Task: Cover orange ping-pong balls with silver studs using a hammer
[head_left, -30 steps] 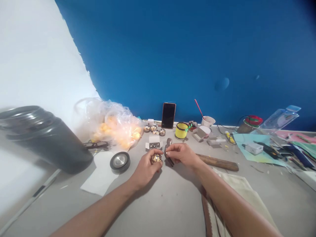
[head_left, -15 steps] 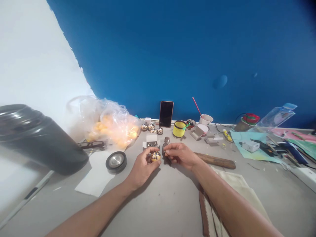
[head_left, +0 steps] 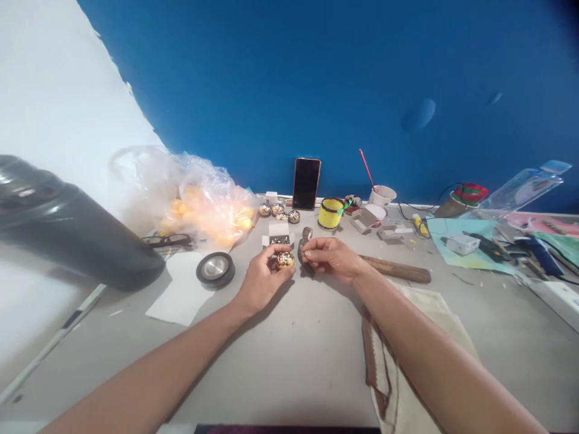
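My left hand (head_left: 261, 278) grips a small yellow ball (head_left: 285, 261) studded with shiny metal tacks, between thumb and fingers. Close beside it, my right hand (head_left: 332, 259) has its thumb and fingertips pinched together; what they hold, if anything, is too small to make out. A hammer (head_left: 398, 269) lies on the table behind my right hand, its dark head next to my right fingertips and its wooden handle pointing right. Just beyond the ball stands an open small box (head_left: 278, 231) with shiny bits inside. Several studded balls (head_left: 277, 210) sit farther back.
A phone (head_left: 306, 184) leans on the blue wall. At left are a large dark bottle (head_left: 76, 232), a plastic bag (head_left: 203, 205) of yellow balls and a round lid (head_left: 215, 270). A yellow roll (head_left: 330, 214), a paper cup (head_left: 382, 194) and a cloth (head_left: 420, 337) are to the right.
The whole view has tilted downward, so the table things appear higher. My left hand still holds the ball, which looks slightly turned; my right hand stays pinched by the hammer head.
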Tool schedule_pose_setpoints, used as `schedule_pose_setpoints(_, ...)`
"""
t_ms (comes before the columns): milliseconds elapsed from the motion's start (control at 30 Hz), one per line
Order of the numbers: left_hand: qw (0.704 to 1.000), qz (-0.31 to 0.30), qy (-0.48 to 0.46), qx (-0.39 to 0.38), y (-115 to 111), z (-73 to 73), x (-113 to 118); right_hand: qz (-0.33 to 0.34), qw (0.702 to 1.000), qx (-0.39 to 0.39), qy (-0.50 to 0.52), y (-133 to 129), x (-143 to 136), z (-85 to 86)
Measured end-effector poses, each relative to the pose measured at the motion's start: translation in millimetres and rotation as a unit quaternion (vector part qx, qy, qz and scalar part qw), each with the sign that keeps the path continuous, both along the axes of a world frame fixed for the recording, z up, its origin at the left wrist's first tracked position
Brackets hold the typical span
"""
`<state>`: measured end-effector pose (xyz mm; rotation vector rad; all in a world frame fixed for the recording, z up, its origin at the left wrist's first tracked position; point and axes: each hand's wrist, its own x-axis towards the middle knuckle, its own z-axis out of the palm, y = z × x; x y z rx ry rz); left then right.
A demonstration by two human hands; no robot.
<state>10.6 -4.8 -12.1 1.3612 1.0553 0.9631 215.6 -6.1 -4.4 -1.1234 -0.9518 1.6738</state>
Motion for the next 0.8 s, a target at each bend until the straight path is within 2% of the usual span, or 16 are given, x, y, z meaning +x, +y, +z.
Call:
schedule_pose_setpoints(333,1.000,-0.002,0.014,0.010,-2,4.3,0,0.021,1.000,0.020,0.001,-6,-4,7.2)
schedule_pose_setpoints(500,1.000,-0.011,0.005,0.019,-1,-0.9,-1,0.033,0.999,0.043,-0.001,-9,-7,12.8)
schedule_pose_setpoints(800,0.999,-0.040,-0.022,0.026,-1,-6.2,-1,0.034,0.998,0.038,-0.030,-10,-11,13.9)
